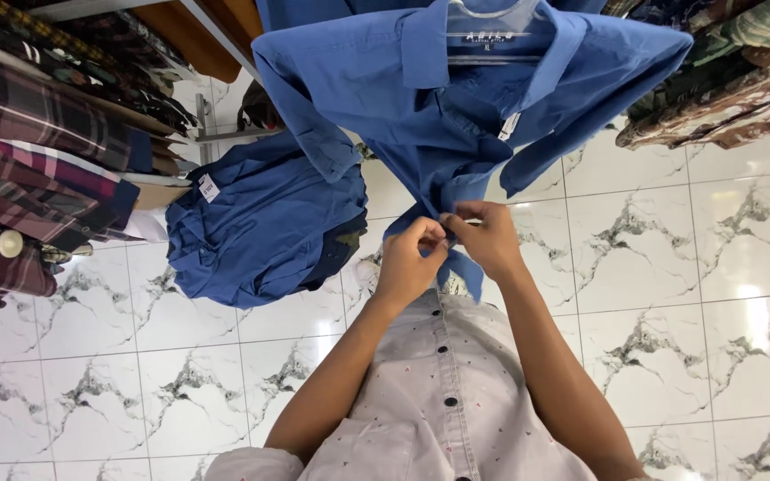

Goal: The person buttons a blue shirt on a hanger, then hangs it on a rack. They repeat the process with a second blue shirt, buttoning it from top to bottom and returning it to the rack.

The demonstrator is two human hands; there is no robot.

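Both hands, the left hand (409,263) and right hand (485,233), pinched the soft blue cotton shirt (456,116) at its placket, above the glossy marble-veined floor (715,267).

Left hand (409,263), right hand (485,234) pinching (fingertips meeting).

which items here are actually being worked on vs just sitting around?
In hand:
- blue shirt on hanger, lower front pinched by both hands
- left hand
- right hand

Just about:
- second blue shirt, hanging to the left
- plaid shirts on the left rack
- camouflage garments at upper right
- marble tile floor
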